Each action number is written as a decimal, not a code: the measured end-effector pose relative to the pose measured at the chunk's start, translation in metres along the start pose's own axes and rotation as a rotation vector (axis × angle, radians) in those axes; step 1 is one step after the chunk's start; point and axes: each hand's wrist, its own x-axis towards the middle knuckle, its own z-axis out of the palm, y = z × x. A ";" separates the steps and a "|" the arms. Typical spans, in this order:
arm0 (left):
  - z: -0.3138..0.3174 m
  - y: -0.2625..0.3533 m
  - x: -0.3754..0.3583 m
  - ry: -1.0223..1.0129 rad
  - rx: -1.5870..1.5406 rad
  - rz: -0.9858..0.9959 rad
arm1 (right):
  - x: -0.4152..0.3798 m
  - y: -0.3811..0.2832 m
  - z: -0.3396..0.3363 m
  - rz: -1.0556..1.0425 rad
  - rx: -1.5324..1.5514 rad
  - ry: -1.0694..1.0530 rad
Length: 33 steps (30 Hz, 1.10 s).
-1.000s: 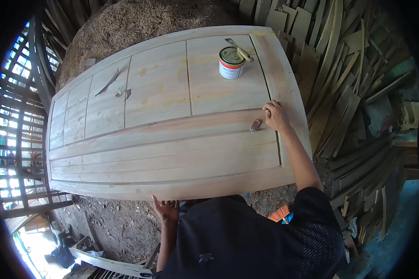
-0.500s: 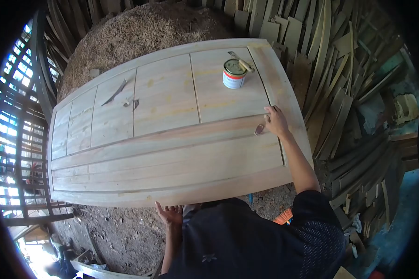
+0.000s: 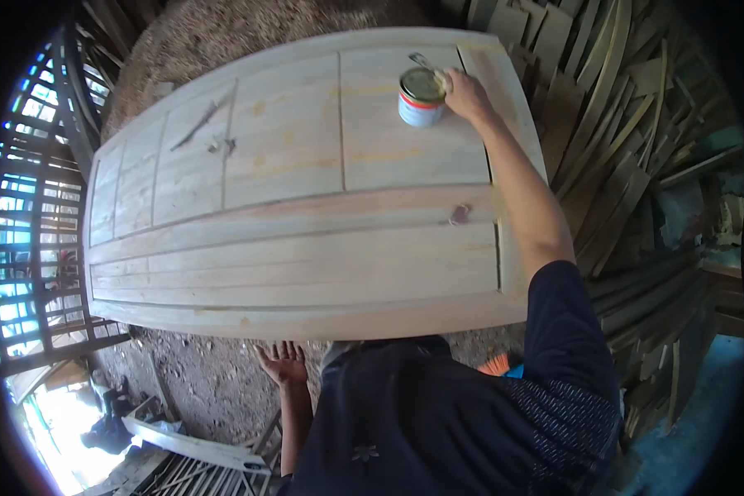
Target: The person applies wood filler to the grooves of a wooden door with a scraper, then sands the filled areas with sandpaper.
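Observation:
A large pale wooden door panel point(image 3: 306, 264) with yellowish patches lies flat in front of me. Near its far right end stands a paint can point(image 3: 422, 97), white and red with a dark greenish lid. My right hand point(image 3: 466, 93) is at the can's right side, its fingers closed on the handle of a putty knife point(image 3: 420, 61) that rests across the lid. My left hand point(image 3: 284, 362) is below the panel's near edge, palm up, fingers spread and holding nothing. A small reddish-brown piece point(image 3: 460, 215) lies on the panel's right part.
A dark strip point(image 3: 197, 124) and small scraps point(image 3: 221, 146) lie on the panel's left half. Behind it is a heap of shavings point(image 3: 223, 33). Wooden offcuts point(image 3: 595, 157) lean at the right. A slatted lattice point(image 3: 33, 223) stands at the left.
My right hand has moved up and away from the panel's middle right to the putty knife on the can. My left hand has opened wider below the edge. The view has shifted slightly.

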 end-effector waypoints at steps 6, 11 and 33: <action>0.030 -0.053 -0.052 0.236 0.014 0.162 | -0.071 0.062 -0.104 -0.324 0.343 -0.125; 0.064 -0.102 -0.092 0.248 0.334 0.268 | -0.156 0.107 -0.118 0.126 0.495 -0.488; 0.292 -0.186 -0.128 -0.618 1.367 0.885 | -0.164 0.146 -0.061 -0.413 0.219 -0.276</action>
